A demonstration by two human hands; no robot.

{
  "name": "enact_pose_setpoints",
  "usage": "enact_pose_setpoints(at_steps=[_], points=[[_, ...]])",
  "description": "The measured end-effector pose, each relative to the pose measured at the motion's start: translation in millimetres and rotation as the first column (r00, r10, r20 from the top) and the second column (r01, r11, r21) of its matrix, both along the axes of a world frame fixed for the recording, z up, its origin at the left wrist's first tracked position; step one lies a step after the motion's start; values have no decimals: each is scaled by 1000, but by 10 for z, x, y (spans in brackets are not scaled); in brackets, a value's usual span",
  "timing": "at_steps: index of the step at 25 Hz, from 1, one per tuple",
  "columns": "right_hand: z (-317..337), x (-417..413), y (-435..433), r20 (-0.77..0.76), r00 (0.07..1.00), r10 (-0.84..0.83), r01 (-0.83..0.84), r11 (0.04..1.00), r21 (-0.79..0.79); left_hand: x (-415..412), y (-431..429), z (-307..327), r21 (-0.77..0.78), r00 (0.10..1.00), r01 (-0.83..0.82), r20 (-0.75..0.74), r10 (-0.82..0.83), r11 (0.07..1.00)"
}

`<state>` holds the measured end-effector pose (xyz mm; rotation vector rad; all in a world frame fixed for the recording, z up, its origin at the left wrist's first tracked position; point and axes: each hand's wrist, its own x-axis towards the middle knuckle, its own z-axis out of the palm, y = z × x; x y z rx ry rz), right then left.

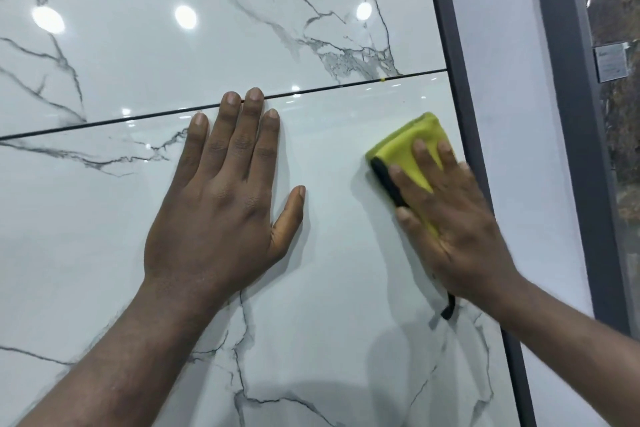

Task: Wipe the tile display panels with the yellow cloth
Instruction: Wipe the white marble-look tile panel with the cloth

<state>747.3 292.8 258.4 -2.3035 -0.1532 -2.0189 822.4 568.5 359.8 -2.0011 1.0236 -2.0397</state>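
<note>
A glossy white marble-look tile panel (329, 156) with grey veins fills the view, split by a thin dark joint (346, 87). My left hand (221, 204) lies flat on the lower tile, fingers straight, fingertips reaching the joint. My right hand (453, 218) presses a folded yellow cloth (412, 146) with a black edge against the lower tile, close to the panel's right border. Its fingers lie straight over the cloth. A black strip of the cloth hangs out below the palm.
A dark grey frame (460, 114) runs down the panel's right side. Beyond it stand a plain pale panel (512, 114), a second grey frame (568, 80) and a brown stone-look panel with a small label (611, 62). Ceiling lights reflect in the upper tile.
</note>
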Motion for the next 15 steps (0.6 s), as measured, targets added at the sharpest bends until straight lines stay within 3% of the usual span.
enact_pose_setpoints(at_steps=[3, 4, 6, 9, 11, 13, 15], points=[[486, 0, -157, 80, 996, 50, -72, 951, 301, 0, 11, -18, 0, 1000, 2, -2, -2, 1000], [661, 18, -104, 80, 996, 49, -73, 939, 337, -3, 11, -23, 0, 1000, 1, -1, -1, 1000], [716, 72, 129, 46, 999, 9, -21, 967, 255, -3, 6, -25, 0, 1000, 6, -8, -6, 1000], [95, 32, 297, -77, 997, -24, 26, 1000, 16, 0, 4, -41, -12, 1000, 16, -17, -16, 1000], [-129, -50, 99, -118, 992, -50, 59, 995, 75, 7, 14, -56, -6, 1000, 19, -13, -19, 1000], [97, -75, -86, -102, 995, -3, 32, 958, 283, 3, 12, -66, -8, 1000, 22, -14, -22, 1000], [426, -66, -30, -65, 997, 39, -15, 944, 330, -1, 4, -74, -14, 1000, 20, -15, -21, 1000]])
